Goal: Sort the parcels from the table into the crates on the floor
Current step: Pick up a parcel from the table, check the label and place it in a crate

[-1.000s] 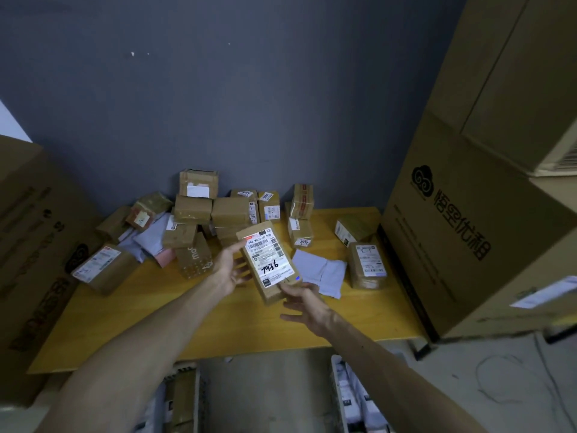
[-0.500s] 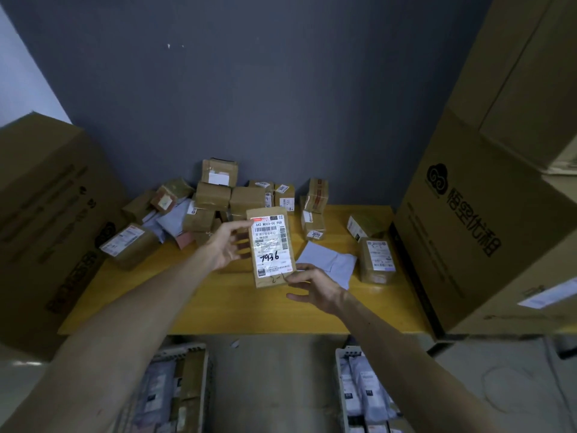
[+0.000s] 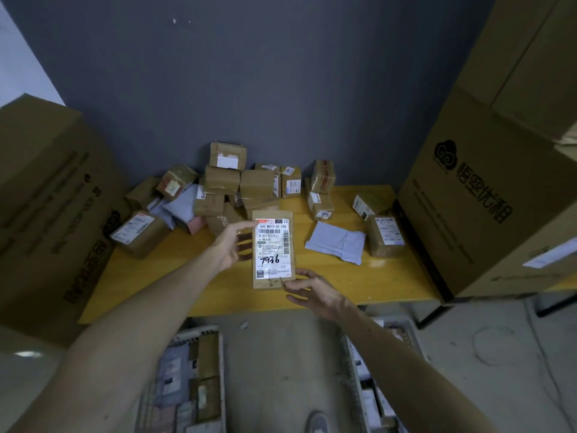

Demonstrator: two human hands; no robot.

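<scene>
Both hands hold a brown parcel [image 3: 273, 249] marked 1936 upright above the yellow tabletop [image 3: 343, 282], left hand [image 3: 232, 245] fingers grasping its side, right hand [image 3: 315, 290] fingers pinching its lower corner.

Both bare forearms extended forward, converging toward centre. Left hand [image 3: 232, 245] palm turned right, thumb at upper left edge of flat brown cardboard parcel with white shipping label [image 3: 273, 249], fingers behind it. Right hand [image 3: 315, 292] lower, fingertips pinching parcel's bottom right corner, wrist angled up-left.
</scene>
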